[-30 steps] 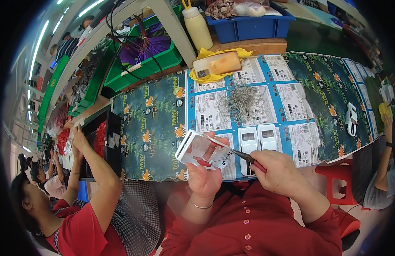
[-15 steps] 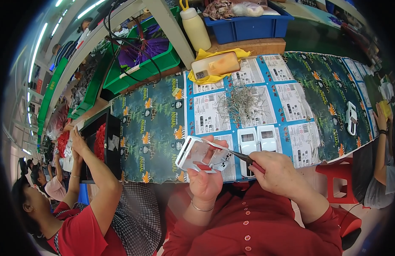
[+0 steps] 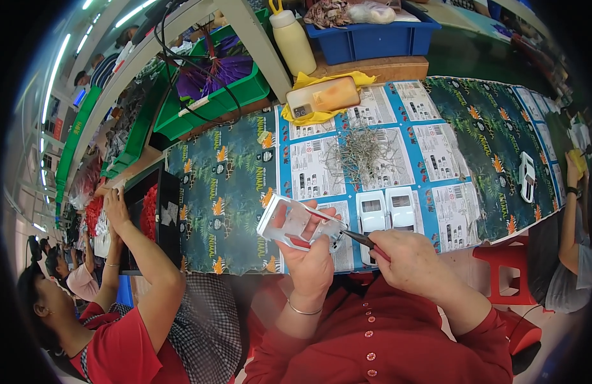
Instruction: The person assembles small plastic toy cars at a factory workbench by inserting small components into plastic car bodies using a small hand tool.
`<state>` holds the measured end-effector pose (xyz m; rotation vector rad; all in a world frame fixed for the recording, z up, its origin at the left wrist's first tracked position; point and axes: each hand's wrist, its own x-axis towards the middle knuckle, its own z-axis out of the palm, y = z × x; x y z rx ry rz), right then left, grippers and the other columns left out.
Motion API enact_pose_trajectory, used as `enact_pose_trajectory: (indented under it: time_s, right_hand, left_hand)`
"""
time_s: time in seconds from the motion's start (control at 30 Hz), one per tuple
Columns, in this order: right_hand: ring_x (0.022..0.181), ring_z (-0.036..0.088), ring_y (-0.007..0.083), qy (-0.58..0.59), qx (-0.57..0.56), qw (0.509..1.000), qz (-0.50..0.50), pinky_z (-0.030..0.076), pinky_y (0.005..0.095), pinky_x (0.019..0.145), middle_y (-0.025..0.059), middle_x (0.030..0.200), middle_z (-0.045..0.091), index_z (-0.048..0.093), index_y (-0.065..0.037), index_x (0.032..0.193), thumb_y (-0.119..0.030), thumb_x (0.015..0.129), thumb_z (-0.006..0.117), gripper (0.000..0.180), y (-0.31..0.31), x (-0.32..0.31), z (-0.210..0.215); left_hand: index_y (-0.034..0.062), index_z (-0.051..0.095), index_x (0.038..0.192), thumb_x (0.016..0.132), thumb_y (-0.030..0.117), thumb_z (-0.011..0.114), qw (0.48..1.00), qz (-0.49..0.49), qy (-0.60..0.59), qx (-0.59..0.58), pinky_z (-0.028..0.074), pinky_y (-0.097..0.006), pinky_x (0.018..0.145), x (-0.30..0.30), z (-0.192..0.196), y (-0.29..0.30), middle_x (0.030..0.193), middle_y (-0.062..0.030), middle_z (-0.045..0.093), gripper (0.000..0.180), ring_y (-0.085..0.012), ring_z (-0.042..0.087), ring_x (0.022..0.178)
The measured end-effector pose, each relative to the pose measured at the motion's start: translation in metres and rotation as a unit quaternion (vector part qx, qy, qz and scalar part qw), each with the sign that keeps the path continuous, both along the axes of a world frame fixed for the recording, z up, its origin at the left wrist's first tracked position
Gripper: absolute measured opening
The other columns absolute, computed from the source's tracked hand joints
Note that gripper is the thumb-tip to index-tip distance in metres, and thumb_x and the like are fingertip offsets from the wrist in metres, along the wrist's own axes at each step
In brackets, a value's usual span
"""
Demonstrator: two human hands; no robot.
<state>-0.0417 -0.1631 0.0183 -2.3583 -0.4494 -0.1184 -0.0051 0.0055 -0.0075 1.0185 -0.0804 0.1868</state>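
Head view: how many white car pieces do you count around the person's own hands?

Four. One white shell (image 3: 297, 224) is up in the left hand (image 3: 312, 265), over the near part of the table (image 3: 200, 221). Two car bodies (image 3: 401, 208) lie side by side just to its right, and a single car body (image 3: 527, 178) lies well apart, far over to the right.

And the tools?

I see one, a pair of pliers (image 3: 360, 239) with a dark nose and red handles.

How far open is the left hand?

Partly curled, not wide. Its thumb lies along the shell's near side and its fingers are round the back, so it has hold of the piece.

The right hand (image 3: 404, 259)?

Closed around the plier handles. The nose points left, to the shell's right end; whether the tips touch it, I cannot tell.

What else is on the table?

One heap of thin metal pieces (image 3: 363, 153), too tangled to count. Beyond it, one phone (image 3: 324, 99) on one yellow wrapping (image 3: 366, 80).

Behind those?

One pale yellow bottle (image 3: 292, 43) and, to its right, one blue bin (image 3: 376, 41). Left of the bottle, one green bin (image 3: 174, 121) holds purple pieces (image 3: 213, 80).
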Motion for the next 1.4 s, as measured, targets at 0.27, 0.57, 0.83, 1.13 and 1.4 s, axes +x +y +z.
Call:
enact_pose_trajectory:
  time_s: [0.27, 0.57, 0.83, 1.13, 1.4]
  right_hand:
    - [0.061, 0.063, 0.0271, -0.062, -0.159, 0.985, 0.035, 0.051, 0.037, 0.053, 0.0116, 0.068, 0.06, 0.056, -0.003, 0.081, -0.01, 0.071, 0.063, 0.014, 0.0, 0.01, 0.006]
    - [0.059, 0.063, 0.0234, -0.14, -0.213, 0.964, 0.082, 0.051, 0.0341, 0.052, 0.0092, 0.065, 0.06, 0.057, -0.004, 0.074, -0.009, 0.071, 0.059, 0.006, -0.007, 0.026, 0.013]
    - [0.056, 0.06, 0.019, -0.202, -0.319, 0.921, 0.096, 0.047, 0.0297, 0.05, 0.0061, 0.061, 0.058, 0.056, -0.007, 0.07, -0.014, 0.067, 0.061, 0.01, -0.006, 0.021, 0.025]
    - [0.061, 0.061, 0.0203, -0.156, -0.342, 0.912, 0.161, 0.047, 0.0306, 0.054, 0.0072, 0.064, 0.059, 0.057, -0.005, 0.071, -0.012, 0.072, 0.059, 0.008, -0.014, 0.028, 0.034]
    - [0.06, 0.062, 0.0228, -0.147, -0.32, 0.922, 0.161, 0.05, 0.0333, 0.054, 0.009, 0.064, 0.06, 0.058, -0.004, 0.071, -0.012, 0.071, 0.059, 0.008, -0.015, 0.029, 0.037]
  left_hand:
    - [0.0116, 0.022, 0.139, 0.068, -0.019, 0.037, 0.998, 0.012, 0.007, 0.055, 0.05, -0.049, 0.091, -0.001, -0.015, -0.001, 0.125, -0.0182, 0.043, 0.079, -0.0314, 0.056, 0.109]
    - [0.008, 0.021, 0.138, 0.068, -0.018, 0.036, 0.995, 0.009, 0.007, 0.098, 0.051, -0.046, 0.089, -0.004, -0.008, -0.005, 0.122, -0.0184, 0.043, 0.077, -0.0302, 0.057, 0.106]
    - [0.0058, 0.022, 0.137, 0.068, -0.018, 0.035, 0.992, -0.023, 0.029, 0.117, 0.05, -0.043, 0.088, -0.007, -0.014, -0.007, 0.119, -0.0178, 0.045, 0.074, -0.029, 0.058, 0.105]
    - [0.0022, 0.022, 0.136, 0.067, -0.018, 0.033, 0.984, -0.032, 0.004, 0.175, 0.048, -0.042, 0.092, -0.016, -0.023, -0.007, 0.123, -0.0185, 0.043, 0.072, -0.0293, 0.057, 0.108]
    - [0.0029, 0.023, 0.136, 0.069, -0.019, 0.032, 0.972, -0.066, -0.04, 0.22, 0.046, -0.04, 0.095, -0.015, -0.025, -0.007, 0.123, -0.0154, 0.046, 0.071, -0.0261, 0.055, 0.112]
